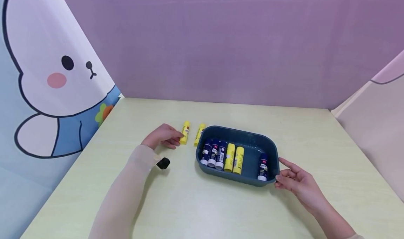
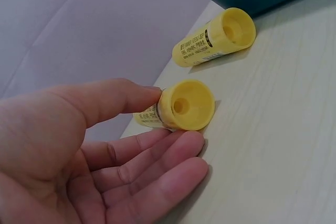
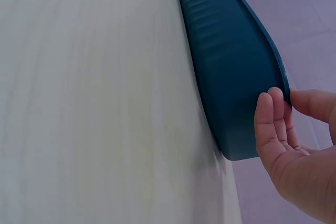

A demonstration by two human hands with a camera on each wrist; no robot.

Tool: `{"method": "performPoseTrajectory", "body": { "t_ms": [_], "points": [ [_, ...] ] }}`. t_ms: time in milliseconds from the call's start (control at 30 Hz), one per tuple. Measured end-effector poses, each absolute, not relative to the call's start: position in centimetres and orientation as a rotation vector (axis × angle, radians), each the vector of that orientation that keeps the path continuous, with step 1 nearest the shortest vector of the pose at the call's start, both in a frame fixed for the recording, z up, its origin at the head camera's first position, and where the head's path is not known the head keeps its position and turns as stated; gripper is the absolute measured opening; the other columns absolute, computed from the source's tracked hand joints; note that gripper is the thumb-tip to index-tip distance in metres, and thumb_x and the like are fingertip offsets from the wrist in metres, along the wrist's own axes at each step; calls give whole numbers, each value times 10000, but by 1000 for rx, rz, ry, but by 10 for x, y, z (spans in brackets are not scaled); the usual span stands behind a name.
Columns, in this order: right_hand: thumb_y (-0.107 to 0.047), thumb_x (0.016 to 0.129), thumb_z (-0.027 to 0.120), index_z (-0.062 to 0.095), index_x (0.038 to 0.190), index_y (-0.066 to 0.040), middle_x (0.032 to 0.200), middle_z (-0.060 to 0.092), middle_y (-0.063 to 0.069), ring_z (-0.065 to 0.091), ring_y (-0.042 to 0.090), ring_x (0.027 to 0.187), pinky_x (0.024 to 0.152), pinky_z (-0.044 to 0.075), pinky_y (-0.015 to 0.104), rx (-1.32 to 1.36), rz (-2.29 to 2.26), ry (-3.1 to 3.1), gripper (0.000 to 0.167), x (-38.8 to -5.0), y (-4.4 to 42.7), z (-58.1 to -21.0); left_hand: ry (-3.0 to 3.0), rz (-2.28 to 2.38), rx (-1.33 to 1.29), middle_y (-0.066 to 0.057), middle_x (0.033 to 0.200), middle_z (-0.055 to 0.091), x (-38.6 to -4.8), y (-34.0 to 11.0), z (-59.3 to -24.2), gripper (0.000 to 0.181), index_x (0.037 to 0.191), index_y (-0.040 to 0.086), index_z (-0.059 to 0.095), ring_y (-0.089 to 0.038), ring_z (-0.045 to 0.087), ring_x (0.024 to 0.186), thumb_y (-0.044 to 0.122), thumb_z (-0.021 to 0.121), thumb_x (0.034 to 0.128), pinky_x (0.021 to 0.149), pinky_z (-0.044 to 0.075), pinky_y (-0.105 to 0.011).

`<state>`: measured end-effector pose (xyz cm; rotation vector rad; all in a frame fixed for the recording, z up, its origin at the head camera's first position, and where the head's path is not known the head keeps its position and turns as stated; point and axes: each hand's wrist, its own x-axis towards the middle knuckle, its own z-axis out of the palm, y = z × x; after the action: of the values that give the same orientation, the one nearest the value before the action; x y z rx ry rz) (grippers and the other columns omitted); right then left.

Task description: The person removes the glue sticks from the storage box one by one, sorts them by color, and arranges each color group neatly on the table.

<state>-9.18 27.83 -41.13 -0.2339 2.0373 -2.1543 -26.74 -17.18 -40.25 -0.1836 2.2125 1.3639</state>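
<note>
Currently left hand pinches yellow glue stick pointing lengthwise forward, right hand gripping tray

Six sticks lie in the tray — two other sticks left.

The teal tray is smooth plastic, softly glossy inside and partly rippled along its outer wall. The yellow glue sticks left of the tray have smooth plastic bodies with printed labels, as do the navy glue sticks inside it. Under the tray, the tabletop shows fine wood grain; behind it, the purple sheet looks matt.
</note>
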Motion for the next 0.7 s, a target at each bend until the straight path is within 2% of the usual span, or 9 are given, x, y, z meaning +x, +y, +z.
{"method": "performPoseTrajectory", "body": {
  "t_ms": [33,333,700],
  "points": [
    [135,945,546,521,1376,-209,935,668,75,698,223,778,749,607,298,-238,-2157,2034,552,-92,278,-412,2213,1365,-184,-104,834,695,-267,-172,-403,281,1058,-45,657,-149,677,678,209,687,941,650,610,-298],
    [137,945,543,542,1351,-249,936,670,69,699,224,778,751,606,291,-243,-2162,2030,560,-91,278,-411,2242,1349,-136,-124,867,701,-263,-178,-398,291,1055,-51,656,-166,682,701,218,667,943,672,612,-309],
    [128,947,549,522,1379,-209,940,668,75,699,221,781,748,607,295,-222,-2152,2049,548,-92,278,-411,2297,1347,-111,-162,964,712,-261,-181,-384,389,1157,-72,629,-181,702,729,256,664,951,701,613,-322]
  ]
}}
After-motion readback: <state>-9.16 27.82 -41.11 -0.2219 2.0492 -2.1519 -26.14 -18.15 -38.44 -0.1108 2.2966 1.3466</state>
